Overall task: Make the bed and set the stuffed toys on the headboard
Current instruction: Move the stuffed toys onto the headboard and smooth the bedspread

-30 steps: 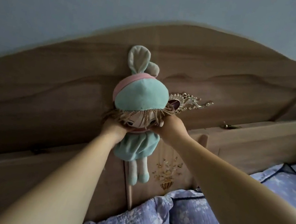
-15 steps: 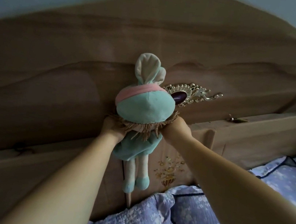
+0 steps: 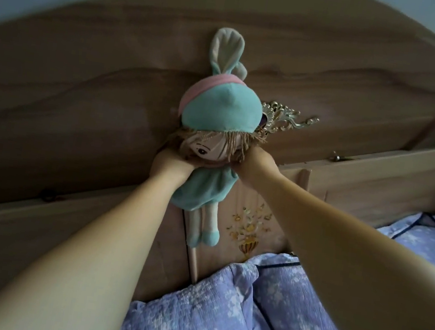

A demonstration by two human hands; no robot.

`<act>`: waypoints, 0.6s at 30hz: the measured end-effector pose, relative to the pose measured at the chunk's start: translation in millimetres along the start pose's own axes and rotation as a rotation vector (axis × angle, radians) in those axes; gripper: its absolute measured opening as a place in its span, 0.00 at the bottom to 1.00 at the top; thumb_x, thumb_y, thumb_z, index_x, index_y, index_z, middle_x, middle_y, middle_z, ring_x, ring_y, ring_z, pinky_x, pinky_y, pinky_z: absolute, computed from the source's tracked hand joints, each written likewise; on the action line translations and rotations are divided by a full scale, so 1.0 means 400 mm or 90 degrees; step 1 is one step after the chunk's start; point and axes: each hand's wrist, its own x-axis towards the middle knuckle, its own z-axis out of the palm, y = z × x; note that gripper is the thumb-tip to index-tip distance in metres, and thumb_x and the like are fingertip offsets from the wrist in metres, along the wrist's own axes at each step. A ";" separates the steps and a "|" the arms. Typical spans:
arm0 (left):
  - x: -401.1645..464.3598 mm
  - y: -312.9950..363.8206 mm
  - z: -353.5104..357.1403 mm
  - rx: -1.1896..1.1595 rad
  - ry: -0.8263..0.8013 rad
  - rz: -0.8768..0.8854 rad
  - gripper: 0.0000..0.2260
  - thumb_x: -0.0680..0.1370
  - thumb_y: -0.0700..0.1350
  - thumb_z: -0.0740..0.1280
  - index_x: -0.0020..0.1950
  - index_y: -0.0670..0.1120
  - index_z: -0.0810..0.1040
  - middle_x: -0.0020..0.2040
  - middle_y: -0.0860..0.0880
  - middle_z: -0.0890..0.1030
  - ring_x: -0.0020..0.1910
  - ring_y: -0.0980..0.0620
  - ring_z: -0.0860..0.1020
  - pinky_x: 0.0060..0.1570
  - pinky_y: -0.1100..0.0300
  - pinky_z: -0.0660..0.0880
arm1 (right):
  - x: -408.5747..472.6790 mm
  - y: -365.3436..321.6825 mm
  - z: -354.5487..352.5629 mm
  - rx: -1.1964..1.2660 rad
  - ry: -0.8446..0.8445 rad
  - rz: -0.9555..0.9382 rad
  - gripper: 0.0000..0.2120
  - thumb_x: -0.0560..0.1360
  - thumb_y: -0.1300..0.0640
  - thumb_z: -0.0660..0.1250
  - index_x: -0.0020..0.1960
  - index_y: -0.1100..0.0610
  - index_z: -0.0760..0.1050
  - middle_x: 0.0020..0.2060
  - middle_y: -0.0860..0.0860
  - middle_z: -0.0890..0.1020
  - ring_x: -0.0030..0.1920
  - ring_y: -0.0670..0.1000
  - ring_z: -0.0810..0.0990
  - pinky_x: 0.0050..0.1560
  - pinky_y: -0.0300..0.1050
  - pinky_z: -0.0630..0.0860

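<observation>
While both arms reached forward, the left hand (image 3: 166, 167) and right hand (image 3: 257, 165) gripped a doll (image 3: 215, 142) from either side at its neck, just under the head. Fingers were mostly hidden behind it. It hung upright against the wooden headboard (image 3: 80, 93), its teal hood and rabbit ears pointing up, its legs dangling in front of the lower panel. A gold ornament (image 3: 288, 117) showed just right of the hood. Below, a blue flowered blanket (image 3: 216, 314) lay bunched against the headboard's base.
</observation>
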 end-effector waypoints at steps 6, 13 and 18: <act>-0.088 -0.010 -0.003 -0.034 0.100 0.020 0.23 0.72 0.48 0.71 0.65 0.41 0.74 0.62 0.40 0.77 0.62 0.42 0.75 0.61 0.50 0.73 | -0.072 0.020 -0.027 -0.006 0.043 -0.052 0.17 0.75 0.56 0.64 0.64 0.56 0.71 0.57 0.57 0.79 0.57 0.60 0.77 0.46 0.45 0.69; -0.189 -0.007 0.024 0.065 0.109 -0.090 0.29 0.74 0.52 0.68 0.68 0.36 0.67 0.65 0.36 0.73 0.64 0.39 0.73 0.61 0.52 0.71 | -0.165 0.032 -0.026 0.031 0.025 -0.081 0.17 0.75 0.53 0.63 0.63 0.54 0.72 0.56 0.53 0.80 0.56 0.57 0.78 0.47 0.43 0.71; -0.271 0.006 0.095 0.048 -0.002 -0.111 0.25 0.76 0.49 0.66 0.67 0.37 0.68 0.62 0.41 0.75 0.61 0.40 0.75 0.57 0.55 0.72 | -0.276 0.101 -0.043 0.000 0.010 -0.038 0.28 0.77 0.53 0.65 0.74 0.56 0.60 0.68 0.56 0.72 0.66 0.57 0.71 0.61 0.48 0.71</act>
